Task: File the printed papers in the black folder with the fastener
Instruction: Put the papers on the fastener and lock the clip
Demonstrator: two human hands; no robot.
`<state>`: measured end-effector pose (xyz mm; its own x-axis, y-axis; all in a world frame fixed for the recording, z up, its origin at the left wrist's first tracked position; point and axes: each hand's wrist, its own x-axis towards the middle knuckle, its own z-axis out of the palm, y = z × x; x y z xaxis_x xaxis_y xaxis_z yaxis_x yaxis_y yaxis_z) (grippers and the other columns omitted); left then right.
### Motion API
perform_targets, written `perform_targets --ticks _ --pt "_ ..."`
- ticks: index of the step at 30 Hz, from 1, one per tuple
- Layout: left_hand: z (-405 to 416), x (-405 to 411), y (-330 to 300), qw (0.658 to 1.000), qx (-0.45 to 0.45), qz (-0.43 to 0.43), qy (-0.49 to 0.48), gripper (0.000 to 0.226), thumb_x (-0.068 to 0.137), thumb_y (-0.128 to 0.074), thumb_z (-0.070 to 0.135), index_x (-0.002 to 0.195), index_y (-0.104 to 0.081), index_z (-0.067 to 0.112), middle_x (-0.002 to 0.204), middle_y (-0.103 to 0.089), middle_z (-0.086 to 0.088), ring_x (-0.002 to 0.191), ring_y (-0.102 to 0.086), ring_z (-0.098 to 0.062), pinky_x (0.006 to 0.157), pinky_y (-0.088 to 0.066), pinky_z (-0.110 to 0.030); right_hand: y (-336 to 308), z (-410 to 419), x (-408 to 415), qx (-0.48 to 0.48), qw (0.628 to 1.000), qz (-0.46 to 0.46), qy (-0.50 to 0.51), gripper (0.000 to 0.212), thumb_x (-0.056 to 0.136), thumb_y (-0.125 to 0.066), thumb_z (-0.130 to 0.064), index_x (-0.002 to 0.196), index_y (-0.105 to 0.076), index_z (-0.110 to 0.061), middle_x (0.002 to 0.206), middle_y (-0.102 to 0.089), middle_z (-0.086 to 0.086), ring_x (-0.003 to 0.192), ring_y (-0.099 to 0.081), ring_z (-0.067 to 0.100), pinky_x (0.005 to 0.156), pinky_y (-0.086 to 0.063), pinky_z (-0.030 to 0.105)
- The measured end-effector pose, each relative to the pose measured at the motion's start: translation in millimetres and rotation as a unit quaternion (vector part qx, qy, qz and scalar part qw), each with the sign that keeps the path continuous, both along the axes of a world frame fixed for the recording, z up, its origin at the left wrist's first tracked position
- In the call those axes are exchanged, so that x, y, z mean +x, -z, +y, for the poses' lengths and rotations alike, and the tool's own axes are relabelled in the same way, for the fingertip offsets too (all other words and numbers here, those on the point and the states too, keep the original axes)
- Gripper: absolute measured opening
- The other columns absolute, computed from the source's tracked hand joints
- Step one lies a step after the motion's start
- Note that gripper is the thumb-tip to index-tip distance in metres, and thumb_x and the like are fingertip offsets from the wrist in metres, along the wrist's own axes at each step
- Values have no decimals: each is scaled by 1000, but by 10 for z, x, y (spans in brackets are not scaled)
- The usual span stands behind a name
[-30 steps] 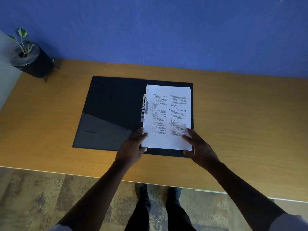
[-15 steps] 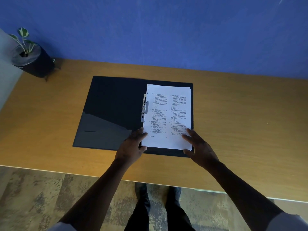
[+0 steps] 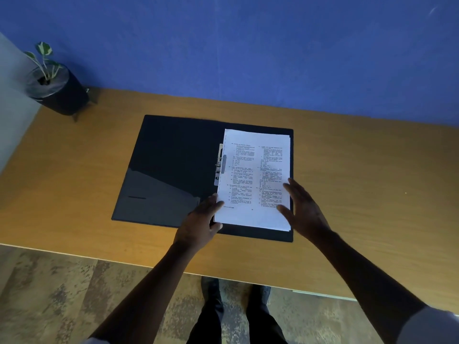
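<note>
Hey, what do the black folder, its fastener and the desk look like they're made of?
black folder: probably plastic or coated card, smooth; its inner pocket catches a soft sheen.
fastener: looks like metal, silvery and shiny, though partly hidden by the printed papers.
desk: wood or wood-look laminate, matte orange-brown with faint grain and a pale edge strip.

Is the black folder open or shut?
Open: black folder lies spread flat on the table, printed papers on its right half beside the fastener.

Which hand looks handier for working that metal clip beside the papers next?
Probably the left hand: it rests at the papers' left edge, directly below the fastener. The right hand lies open over the far right edge.
</note>
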<state>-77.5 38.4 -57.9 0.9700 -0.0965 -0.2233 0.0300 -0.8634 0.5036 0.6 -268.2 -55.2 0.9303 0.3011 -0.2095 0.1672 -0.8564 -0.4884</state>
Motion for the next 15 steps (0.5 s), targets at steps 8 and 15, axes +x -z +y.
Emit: perform_targets --ticks 8,15 --pt "35 -25 76 1000 -20 -12 -4 68 87 -73 31 147 -41 29 161 -29 11 141 -42 -14 104 -50 -33 -239 446 1062 -41 998 -23 -41 70 95 -68 -28 153 -35 -7 157 -42 13 143 -43 32 113 -41 44" --pt "35 -23 82 999 -36 -30 -12 69 87 -73 30 148 -41 29 160 -29 13 143 -37 -9 106 -48 -29 -319 776 1704 -64 996 -3 -60 72 96 -66 -32 155 -32 -8 160 -37 13 147 -37 30 117 -37 45"
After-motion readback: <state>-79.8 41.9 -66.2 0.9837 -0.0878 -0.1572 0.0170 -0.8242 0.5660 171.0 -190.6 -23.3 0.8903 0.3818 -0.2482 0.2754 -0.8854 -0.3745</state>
